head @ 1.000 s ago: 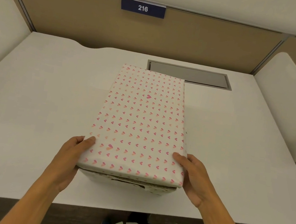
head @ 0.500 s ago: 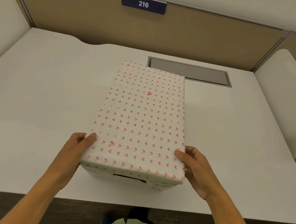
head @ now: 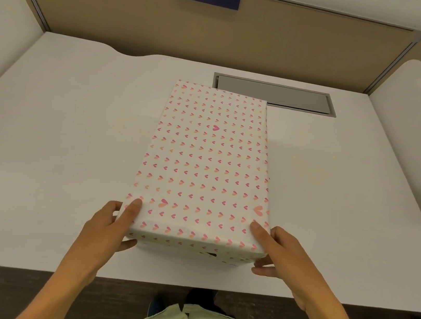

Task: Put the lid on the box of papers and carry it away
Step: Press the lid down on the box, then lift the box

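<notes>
Heart-patterned lid (head: 206, 164) is seated on the box (head: 190, 250). Left hand (head: 109, 229) and right hand (head: 284, 258) clasp its near corners, thumbs on top, fingers spread; carrying away remains.

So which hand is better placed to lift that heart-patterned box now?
Neither alone: left hand and right hand grip opposite near corners of the lidded box, so both lift together.
</notes>
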Demonstrator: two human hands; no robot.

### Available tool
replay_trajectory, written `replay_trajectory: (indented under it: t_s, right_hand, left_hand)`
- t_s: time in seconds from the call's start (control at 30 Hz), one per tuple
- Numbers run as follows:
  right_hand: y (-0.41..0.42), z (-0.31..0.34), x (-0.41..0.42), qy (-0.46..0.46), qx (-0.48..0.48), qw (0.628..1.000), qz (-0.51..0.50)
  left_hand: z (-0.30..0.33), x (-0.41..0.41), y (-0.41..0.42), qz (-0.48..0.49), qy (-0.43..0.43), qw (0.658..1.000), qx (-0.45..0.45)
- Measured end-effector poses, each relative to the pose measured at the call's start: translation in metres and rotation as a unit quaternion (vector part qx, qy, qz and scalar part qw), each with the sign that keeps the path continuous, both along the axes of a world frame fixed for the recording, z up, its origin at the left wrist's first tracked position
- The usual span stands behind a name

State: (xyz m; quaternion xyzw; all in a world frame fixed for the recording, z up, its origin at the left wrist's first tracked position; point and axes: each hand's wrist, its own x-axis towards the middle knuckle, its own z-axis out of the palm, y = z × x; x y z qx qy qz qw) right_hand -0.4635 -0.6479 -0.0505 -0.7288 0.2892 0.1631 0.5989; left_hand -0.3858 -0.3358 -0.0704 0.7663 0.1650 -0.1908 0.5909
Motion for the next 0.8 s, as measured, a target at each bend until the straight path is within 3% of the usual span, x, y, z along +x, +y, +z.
replay_trajectory:
  t_s: [0.43, 0.8]
  right_hand:
    - [-0.006, -0.003, -0.009, -0.001, 0.137, 0.989, -0.050]
    - [-0.011, -0.003, -0.016, -0.017, 0.100, 0.995, -0.019]
  left_hand:
    - [0.000, 0.003, 0.004, 0.009, 0.007, 1.000, -0.023]
    - [-0.001, 0.001, 0.009, 0.022, 0.039, 0.998, -0.039]
